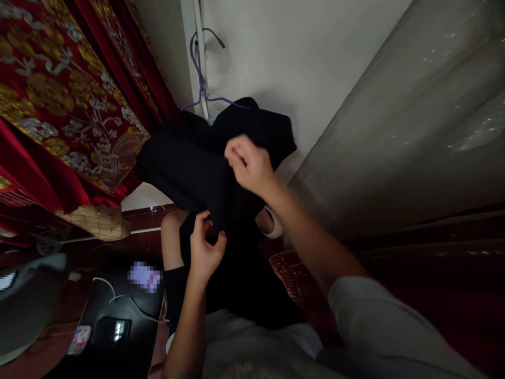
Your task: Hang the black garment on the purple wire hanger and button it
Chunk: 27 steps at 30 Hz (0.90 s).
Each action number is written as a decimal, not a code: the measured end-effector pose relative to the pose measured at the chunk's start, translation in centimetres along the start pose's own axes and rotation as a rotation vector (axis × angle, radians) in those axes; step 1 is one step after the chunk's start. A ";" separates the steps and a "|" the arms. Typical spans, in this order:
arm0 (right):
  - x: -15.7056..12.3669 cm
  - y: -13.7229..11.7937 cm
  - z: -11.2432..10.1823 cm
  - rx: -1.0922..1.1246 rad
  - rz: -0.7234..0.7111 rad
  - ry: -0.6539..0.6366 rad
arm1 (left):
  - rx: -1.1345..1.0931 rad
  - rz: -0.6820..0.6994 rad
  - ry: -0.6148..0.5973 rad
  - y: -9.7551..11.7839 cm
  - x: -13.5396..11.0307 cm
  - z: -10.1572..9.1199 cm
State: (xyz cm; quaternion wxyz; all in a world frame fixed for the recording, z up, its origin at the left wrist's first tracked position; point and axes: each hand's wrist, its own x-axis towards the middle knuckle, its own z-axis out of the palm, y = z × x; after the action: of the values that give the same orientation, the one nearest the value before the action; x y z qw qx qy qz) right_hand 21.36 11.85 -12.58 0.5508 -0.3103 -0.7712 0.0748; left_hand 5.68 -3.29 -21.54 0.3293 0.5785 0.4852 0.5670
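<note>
A black garment hangs on a purple wire hanger against a white wall. My right hand is closed, pinching the black cloth near the garment's upper middle. My left hand is lower down, fingers curled round a fold of the same black cloth at its lower edge. The garment's lower part drapes down over my lap and is hard to make out in the dark.
A red curtain with gold and silver flowers hangs at the left. A grey shiny panel rises at the right. Lower left lies a dark surface with a phone, a white cable and small items. A red patterned cushion sits beside me.
</note>
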 end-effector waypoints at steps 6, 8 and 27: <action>8.6 2.2 -0.8 -0.148 -0.130 0.043 | 0.220 0.018 -0.055 -1.9 1.3 2.1; 8.4 1.1 -0.9 -0.159 -0.140 0.033 | 0.238 0.086 -0.088 -1.0 3.0 2.0; 3.5 2.3 0.7 -0.246 -0.211 -0.168 | 0.298 0.589 0.239 11.1 23.6 -2.7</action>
State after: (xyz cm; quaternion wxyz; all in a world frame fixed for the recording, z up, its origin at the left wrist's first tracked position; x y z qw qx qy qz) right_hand 20.94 15.82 -11.10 0.4469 -0.2853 -0.8462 -0.0528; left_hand 2.47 14.86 -2.90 0.0043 0.6650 0.4099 0.6243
